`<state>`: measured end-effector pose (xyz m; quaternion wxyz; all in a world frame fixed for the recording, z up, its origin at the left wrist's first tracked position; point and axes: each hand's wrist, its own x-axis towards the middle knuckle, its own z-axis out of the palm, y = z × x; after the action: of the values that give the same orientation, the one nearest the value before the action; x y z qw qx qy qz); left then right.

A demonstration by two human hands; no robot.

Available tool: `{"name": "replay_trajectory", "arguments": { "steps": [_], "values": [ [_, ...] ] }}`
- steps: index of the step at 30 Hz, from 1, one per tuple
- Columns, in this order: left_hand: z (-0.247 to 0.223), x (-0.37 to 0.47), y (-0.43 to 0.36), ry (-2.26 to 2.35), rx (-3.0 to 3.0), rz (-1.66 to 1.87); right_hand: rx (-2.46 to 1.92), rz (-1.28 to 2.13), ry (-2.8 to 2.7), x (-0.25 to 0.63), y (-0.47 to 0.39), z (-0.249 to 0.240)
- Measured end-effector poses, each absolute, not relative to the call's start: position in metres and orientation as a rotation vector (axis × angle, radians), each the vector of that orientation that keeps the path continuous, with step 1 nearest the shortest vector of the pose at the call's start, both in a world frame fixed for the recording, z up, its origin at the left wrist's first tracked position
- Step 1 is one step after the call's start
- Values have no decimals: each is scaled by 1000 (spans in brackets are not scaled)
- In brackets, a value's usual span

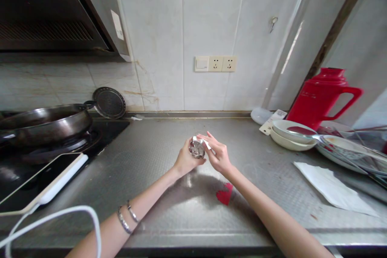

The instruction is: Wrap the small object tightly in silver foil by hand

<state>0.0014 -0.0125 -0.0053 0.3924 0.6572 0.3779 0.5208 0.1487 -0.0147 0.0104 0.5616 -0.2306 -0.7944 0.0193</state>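
My left hand (186, 159) is wrapped round a small, shiny, clear-looking glass (197, 150), its round end turned up toward me above the metal counter. Against the glass's rim, my right hand (218, 153) pinches a piece of white tissue (207, 143); some white also shows at the far edge of the glass. What lies inside the glass is too small to make out. Below the hands, a red piece with a jagged edge (224, 194) lies flat on the counter.
At left, a steel pan (51, 125) sits on the black stove, with a phone (42, 183) and white cable (75, 209) nearer me. A white napkin (332, 187), stacked bowls (292, 139) and a red thermos (317, 98) stand to the right. Behind is a tiled wall.
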Motion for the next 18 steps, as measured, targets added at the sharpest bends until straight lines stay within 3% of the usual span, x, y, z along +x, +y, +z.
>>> {"name": "replay_trajectory", "arguments": {
  "steps": [4, 12, 18],
  "values": [
    [-1, 1, -13, 960, 1594, 1321, -634, 154, -1763, 146, -13, 7],
    [-7, -2, -6, 966, 1618, 1333, -482, 32, -1978, 143, -19, 3],
    [-9, -2, -12, 986, 1751, 1288, -751, 289, -1705, 142, -13, 5]
  ]
}}
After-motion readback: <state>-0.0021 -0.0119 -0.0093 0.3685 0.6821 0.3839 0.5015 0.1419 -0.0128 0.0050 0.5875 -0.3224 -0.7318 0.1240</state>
